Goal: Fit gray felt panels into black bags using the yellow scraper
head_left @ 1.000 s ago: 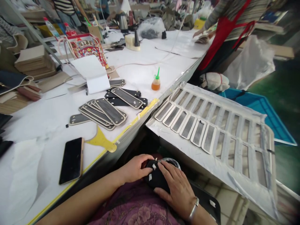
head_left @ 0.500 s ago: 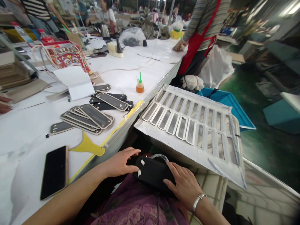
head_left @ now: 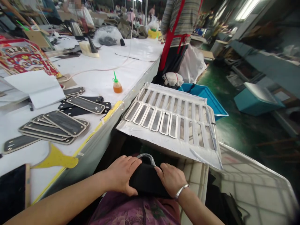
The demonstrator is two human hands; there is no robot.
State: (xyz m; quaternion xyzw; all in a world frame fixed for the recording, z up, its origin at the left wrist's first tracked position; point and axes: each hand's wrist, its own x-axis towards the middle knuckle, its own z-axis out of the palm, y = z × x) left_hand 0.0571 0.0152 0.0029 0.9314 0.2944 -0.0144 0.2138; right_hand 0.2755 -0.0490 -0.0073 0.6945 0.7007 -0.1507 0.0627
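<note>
A small black bag (head_left: pixel 148 181) rests at my lap, its curved handle (head_left: pixel 147 157) wrapped in clear plastic. My left hand (head_left: pixel 122 175) is closed around the bag's left end, thumb on the near side. At the opposite end, my right hand (head_left: pixel 171 178) grips the bag, fingers over its top edge. The underside of the bag is hidden. Beyond both hands lies a white-covered board (head_left: pixel 164 142) with rows of slots, several holding grey rectangular panels with white rims.
On the white table (head_left: pixel 93 76) to the left lie stacked dark panels (head_left: pixel 65 123), a yellow tool (head_left: pixel 57 157), a phone (head_left: pixel 14 187) and an oil bottle (head_left: pixel 117 86). A blue crate (head_left: pixel 201 93) stands behind the board. A co-worker in a red apron (head_left: pixel 172 37) stands at the table.
My view has swung to the right. My left hand has closed onto the bag, which has tilted so the white bits on its face no longer show. The co-worker's hand is now hidden.
</note>
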